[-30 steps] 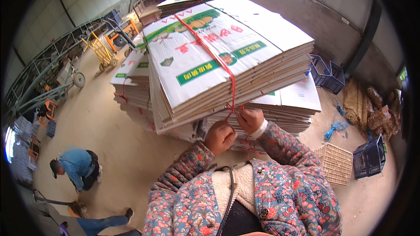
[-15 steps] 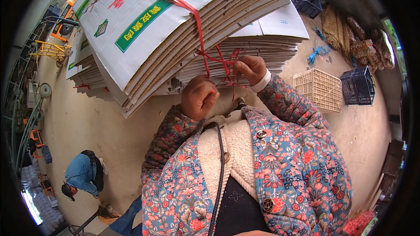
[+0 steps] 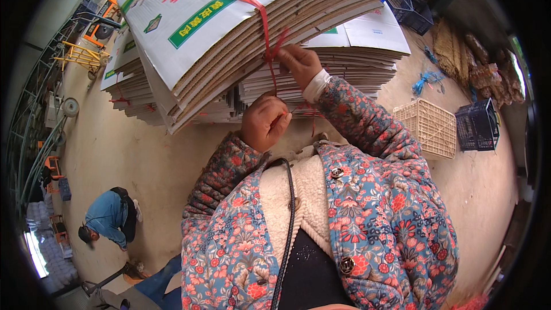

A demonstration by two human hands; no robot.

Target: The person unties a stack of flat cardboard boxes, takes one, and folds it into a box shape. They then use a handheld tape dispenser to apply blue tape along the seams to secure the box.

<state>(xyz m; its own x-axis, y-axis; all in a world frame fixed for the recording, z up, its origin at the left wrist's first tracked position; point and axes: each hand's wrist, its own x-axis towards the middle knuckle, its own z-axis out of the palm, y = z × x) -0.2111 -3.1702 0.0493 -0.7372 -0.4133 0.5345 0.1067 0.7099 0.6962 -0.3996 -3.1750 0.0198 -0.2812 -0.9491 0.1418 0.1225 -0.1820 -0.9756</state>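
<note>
A thick stack of flattened cardboard boxes, white with green print, lies in front of me. Red plastic twine runs over its top and down the near edge. At that edge my right hand pinches the twine beside its crossing, and a loose end sticks up above the fingers. Below it my left hand is closed around the strand hanging from the crossing. The fingertips of both hands partly cover the twine, so I cannot tell whether a knot is formed.
More tied box stacks lie behind and beneath. To the right stand a cream plastic crate and a dark blue crate. A person in blue bends down at the lower left. Yellow-framed carts stand at the far left.
My right hand has moved up and left, right against the twine crossing at the stack's edge. The loose loops that hung between my hands no longer show there. My left hand stays low.
</note>
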